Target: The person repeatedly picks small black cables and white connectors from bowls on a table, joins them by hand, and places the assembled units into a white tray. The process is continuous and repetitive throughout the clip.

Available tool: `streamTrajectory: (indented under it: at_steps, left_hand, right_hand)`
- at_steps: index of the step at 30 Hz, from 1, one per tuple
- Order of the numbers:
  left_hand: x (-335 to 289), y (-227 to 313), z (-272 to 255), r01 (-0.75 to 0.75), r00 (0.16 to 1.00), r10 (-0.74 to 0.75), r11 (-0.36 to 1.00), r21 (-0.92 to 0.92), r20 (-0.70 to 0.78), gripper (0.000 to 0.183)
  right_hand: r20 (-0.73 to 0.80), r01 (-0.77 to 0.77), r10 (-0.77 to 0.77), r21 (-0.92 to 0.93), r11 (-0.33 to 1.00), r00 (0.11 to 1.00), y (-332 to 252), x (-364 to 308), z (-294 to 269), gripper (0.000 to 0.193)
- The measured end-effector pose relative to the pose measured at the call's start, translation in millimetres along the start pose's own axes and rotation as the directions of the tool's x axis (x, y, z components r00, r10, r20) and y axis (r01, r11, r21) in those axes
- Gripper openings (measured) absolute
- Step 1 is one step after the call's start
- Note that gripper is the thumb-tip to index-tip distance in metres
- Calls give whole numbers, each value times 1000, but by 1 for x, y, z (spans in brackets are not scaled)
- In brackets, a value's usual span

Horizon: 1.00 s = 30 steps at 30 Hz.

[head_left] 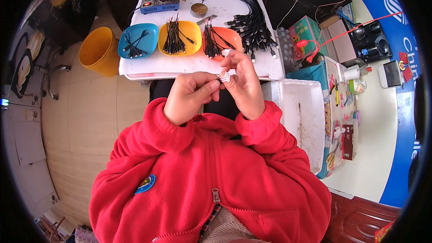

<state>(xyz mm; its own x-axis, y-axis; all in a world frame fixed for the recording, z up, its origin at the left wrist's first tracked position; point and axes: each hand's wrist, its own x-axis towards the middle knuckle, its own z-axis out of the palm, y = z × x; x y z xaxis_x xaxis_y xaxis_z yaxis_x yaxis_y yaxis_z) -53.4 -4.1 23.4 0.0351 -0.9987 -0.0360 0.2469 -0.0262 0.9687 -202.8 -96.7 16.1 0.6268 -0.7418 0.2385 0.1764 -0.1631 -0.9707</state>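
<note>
In front of my red jacket, close to the table's near edge, my two hands meet. My left hand pinches a small dark thing between thumb and forefinger, too small to make out. Just beside it, my right hand brings thumb and finger together at the same spot, its other fingers curled above. White wrapping shows at its fingertips. Beyond the hands stand a blue plate, a yellow plate and an orange plate, each with short black cables.
A large bundle of black cables lies at the table's far right. A blue device with knobs and a round tin stand behind the plates. A yellow bucket is on the left, a white foam box on the right.
</note>
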Motion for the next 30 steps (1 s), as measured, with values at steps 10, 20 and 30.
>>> streamTrajectory:
  at_steps: [10, 20, 30]
  left_hand:
    - [-6, 1, -2, 28, 1000, -28, 999, 22, -10, 18]
    - [-11, 8, -21, 165, 986, -160, 979, -118, 52, 17]
    - [-2, 11, -28, 259, 954, -236, 960, -110, 187, 16]
  right_hand:
    - [175, 205, -118, -653, 729, 978, -27, -2, -4, 23]
    - [-154, -27, -30, -354, 935, 988, -14, 0, -40, 20]
    - [485, 631, -406, -551, 546, 775, -38, 5, -20, 38]
